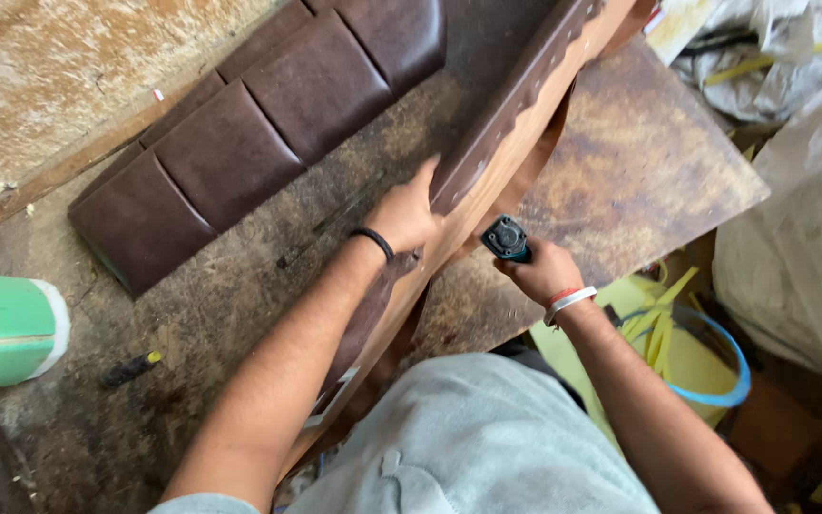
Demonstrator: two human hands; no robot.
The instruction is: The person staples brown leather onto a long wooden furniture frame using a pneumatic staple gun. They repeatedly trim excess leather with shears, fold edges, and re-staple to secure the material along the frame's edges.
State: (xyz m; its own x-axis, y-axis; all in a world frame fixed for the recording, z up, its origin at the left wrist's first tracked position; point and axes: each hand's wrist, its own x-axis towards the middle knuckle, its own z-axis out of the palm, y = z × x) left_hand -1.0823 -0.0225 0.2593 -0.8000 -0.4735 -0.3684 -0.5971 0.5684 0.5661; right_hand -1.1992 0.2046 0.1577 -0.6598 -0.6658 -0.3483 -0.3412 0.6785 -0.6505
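Two bare hands work a long brown leather-covered wooden panel (516,114) slanting across the rusty worktop (639,162): the left hand (406,214) presses flat on its edge, the right hand (544,271) grips a teal stapler-like tool (506,238) closed against it, apparently mid-fastening.

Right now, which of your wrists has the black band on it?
The left wrist: its hand presses the brown leather strip. The right hand, gripping the teal tool, wears a white and red band.
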